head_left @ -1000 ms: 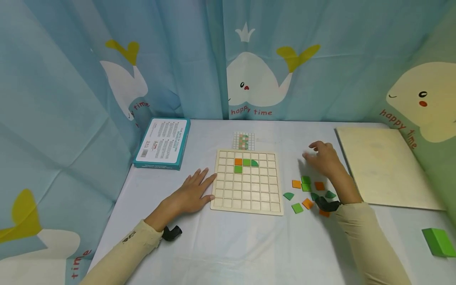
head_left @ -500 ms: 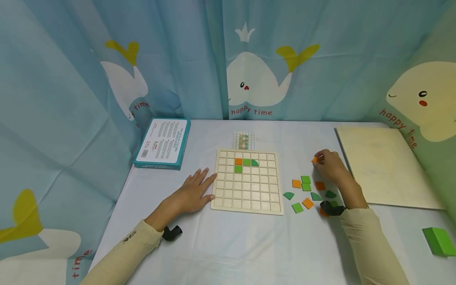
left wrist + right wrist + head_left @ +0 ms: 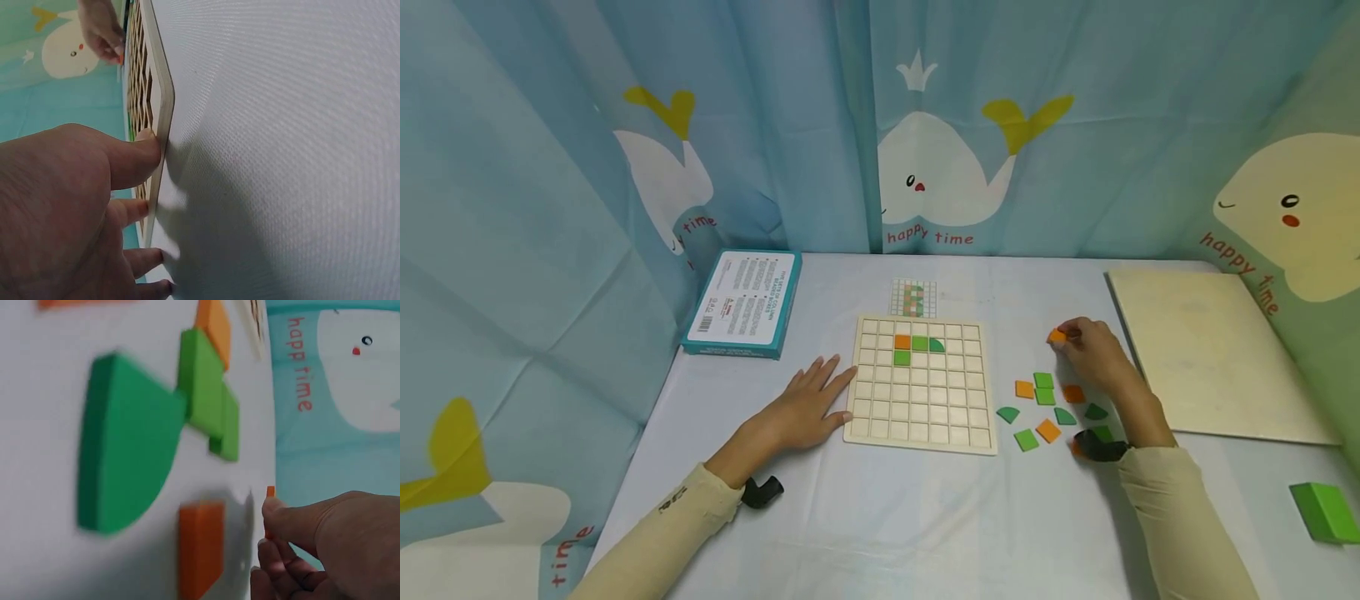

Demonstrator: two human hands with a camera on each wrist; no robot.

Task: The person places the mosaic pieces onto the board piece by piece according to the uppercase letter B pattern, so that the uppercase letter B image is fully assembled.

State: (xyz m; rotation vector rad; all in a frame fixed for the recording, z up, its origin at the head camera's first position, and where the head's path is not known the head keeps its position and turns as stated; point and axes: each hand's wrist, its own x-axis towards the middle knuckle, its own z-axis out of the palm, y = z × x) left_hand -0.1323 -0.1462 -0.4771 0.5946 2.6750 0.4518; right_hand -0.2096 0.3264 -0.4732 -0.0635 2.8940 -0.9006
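Observation:
My left hand (image 3: 808, 404) lies spread beside a wooden grid board (image 3: 921, 408), its thumb and index finger touching the left edge. In the left wrist view the thumb (image 3: 140, 159) rests against the board's rim. On the grid sit an orange square tile (image 3: 902, 342), two light green squares (image 3: 919, 343) and a dark green quarter-circle (image 3: 936, 344). Beyond the loose pieces, my right hand (image 3: 1093, 354) pinches an orange square tile (image 3: 1056, 336) between thumb and fingers. Only the tile's edge shows in the right wrist view.
Loose orange squares (image 3: 1048, 430), green squares (image 3: 1026, 440) and green quarter-circles (image 3: 1008, 414) lie right of the board. A pattern card (image 3: 913, 297) is behind it. A teal box (image 3: 743, 302) stands back left. A pale panel (image 3: 1217, 354) and a green block (image 3: 1324, 512) are at right.
My right hand, first with nothing visible in its fingers, has drawn back slightly and now pinches an orange square tile. The tile has then shifted a little left. My left hand stays put.

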